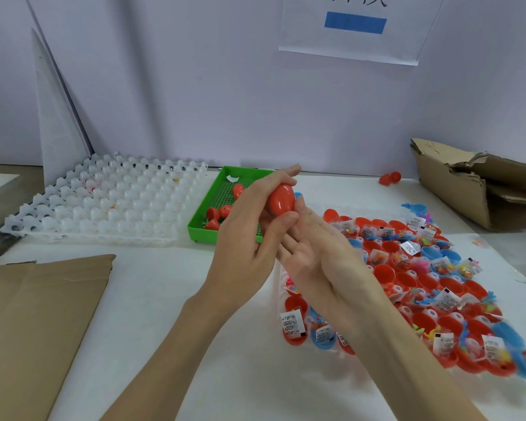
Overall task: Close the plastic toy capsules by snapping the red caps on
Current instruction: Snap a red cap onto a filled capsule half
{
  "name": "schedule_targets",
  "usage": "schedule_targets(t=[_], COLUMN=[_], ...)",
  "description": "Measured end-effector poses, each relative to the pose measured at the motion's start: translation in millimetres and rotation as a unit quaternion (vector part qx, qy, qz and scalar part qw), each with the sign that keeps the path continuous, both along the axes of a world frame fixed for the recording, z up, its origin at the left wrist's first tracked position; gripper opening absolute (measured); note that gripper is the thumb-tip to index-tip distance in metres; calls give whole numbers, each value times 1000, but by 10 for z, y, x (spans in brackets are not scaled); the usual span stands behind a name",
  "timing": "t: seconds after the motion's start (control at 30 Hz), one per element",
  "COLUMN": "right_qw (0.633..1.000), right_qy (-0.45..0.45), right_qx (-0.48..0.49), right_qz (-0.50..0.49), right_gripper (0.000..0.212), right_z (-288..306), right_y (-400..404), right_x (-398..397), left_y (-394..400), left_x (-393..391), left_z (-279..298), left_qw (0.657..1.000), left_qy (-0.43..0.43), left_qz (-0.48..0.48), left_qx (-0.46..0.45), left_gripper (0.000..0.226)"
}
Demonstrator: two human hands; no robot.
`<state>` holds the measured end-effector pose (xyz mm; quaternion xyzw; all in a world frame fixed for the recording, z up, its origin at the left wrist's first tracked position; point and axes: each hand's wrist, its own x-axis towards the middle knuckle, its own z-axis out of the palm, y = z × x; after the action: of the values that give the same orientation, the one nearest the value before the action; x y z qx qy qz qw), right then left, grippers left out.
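My left hand (249, 235) grips a red capsule (281, 199) between thumb and curled fingers, above the table. My right hand (319, 253) lies flat-fingered just beneath it, fingertips touching. Open filled capsule halves (419, 284) crowd right of my fingers; a green tray (208, 208) sits behind.

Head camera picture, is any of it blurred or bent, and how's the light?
Head view: soft even light with faint shadows; the red capsule and left hand are sharp; the filled capsules smear toward the lower right edge; wide-angle bending tilts the white tray and wall lines.
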<state>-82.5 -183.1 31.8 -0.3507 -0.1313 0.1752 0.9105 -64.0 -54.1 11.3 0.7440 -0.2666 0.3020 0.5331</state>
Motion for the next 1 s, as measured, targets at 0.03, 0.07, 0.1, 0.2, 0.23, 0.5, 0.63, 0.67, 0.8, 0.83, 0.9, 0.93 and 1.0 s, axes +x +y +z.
schedule_targets(t=[0.03,0.07,0.1,0.2,0.23,0.5,0.63,0.67,0.8,0.83,0.9,0.93,1.0], right_qw=[1000,1000,1000,1000,1000,999,998,998,997,997,997,997,998], right_qy=[2,3,3,-7,-8,-14,-24,-22,7,10,24,31,34], right_qx=[6,9,12,16,18,46,45,47,56,58,63,62,52], right_qz=[10,18,24,18,13,16,41,46,47,46,36,27,19], right_gripper=[36,34,35,39,41,31,19,25,47,44,27,19,22], right_z=[-7,-14,-19,-31,-34,-46,-102,-112,-126,-129,-118,-105,-77], right_y=[5,8,10,14,10,14,27,23,4,3,6,12,0], right_x=[6,11,14,14,13,21,33,41,63,65,50,42,37], left_y=[-5,-6,-4,-19,-29,-78,-99,-105,-119,-117,-118,-117,-117], left_x=[-4,-8,-10,-34,-43,-72,-81,-85,-72,-62,-53,-53,-53], left_z=[1,4,9,33,43,30,-26,-35,-50,-54,-51,-44,-30], left_qw=[1000,1000,1000,999,999,998,982,978,980,982,991,995,998], left_qy=[-1,-3,-6,-14,-14,-13,-78,-93,-89,-82,-43,-12,38], left_qz=[1,3,9,28,27,60,168,184,173,166,128,94,37], left_qx=[0,1,3,-5,-13,-19,28,37,41,39,11,-13,-42], left_gripper=[37,38,37,33,31,34,43,48,46,41,33,30,35])
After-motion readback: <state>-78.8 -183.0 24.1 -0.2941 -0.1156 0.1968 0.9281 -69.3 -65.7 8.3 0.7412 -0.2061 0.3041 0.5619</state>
